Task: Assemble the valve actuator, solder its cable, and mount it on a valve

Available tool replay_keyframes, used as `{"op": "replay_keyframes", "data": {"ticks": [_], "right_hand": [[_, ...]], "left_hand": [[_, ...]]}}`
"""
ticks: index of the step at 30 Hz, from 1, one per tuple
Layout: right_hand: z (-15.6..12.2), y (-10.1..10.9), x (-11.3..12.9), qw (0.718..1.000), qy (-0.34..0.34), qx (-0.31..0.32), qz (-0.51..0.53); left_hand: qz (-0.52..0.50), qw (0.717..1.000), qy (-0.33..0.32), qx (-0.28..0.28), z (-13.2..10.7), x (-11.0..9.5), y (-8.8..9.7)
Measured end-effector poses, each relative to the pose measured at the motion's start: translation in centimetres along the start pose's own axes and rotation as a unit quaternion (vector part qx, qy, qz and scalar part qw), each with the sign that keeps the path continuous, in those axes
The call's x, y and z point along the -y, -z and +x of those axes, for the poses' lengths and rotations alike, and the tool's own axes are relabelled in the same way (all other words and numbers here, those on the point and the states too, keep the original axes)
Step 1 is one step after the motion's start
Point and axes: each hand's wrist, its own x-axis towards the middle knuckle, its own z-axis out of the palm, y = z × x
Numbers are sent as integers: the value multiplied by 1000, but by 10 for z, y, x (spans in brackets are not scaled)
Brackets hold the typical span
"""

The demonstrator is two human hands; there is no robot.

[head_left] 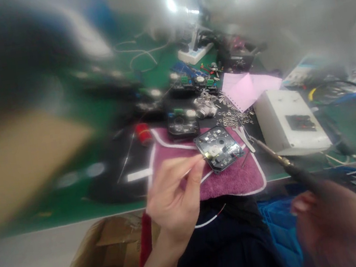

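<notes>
My left hand (176, 191) is closed in a pinch at the left edge of a black square circuit board (220, 147), seemingly on a thin white cable. Part of a white cable (208, 222), with a thin red wire at its end, shows below that hand. The board lies on a folded purple towel (232, 181) with white trim. In my right hand (338, 221), blurred at the lower right, is a soldering iron (282, 160). Its tip points up and left, close to metal tweezers (244, 139) at the right of the board.
Behind the towel stand another black module (182, 123), metal fittings (206, 104) and many small nuts (229, 119). A white box (290, 121) is on the right, near pink paper (245, 88). A red spool (143, 133) sits left. Below the table edge is a cardboard box (105, 256).
</notes>
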Motion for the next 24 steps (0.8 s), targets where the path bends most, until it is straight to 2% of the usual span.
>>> {"op": "replay_keyframes", "data": {"ticks": [4, 9, 15, 18, 24], "right_hand": [[12, 1, -2, 1000, -28, -6, -12], [10, 5, -6, 996, -80, 27, -21], [4, 19, -25, 988, -119, 66, 75], [1, 21, -29, 986, -134, 71, 73], [4, 20, -30, 986, -125, 89, 67]], "left_hand": [[19, 999, -29, 25, -7, -13, -16], [60, 997, -39, 20, -15, -13, -31], [97, 995, -37, -8, -20, -4, -34], [121, 992, -46, -1, -21, -3, -35], [123, 991, -46, 3, -23, -5, -35]]}}
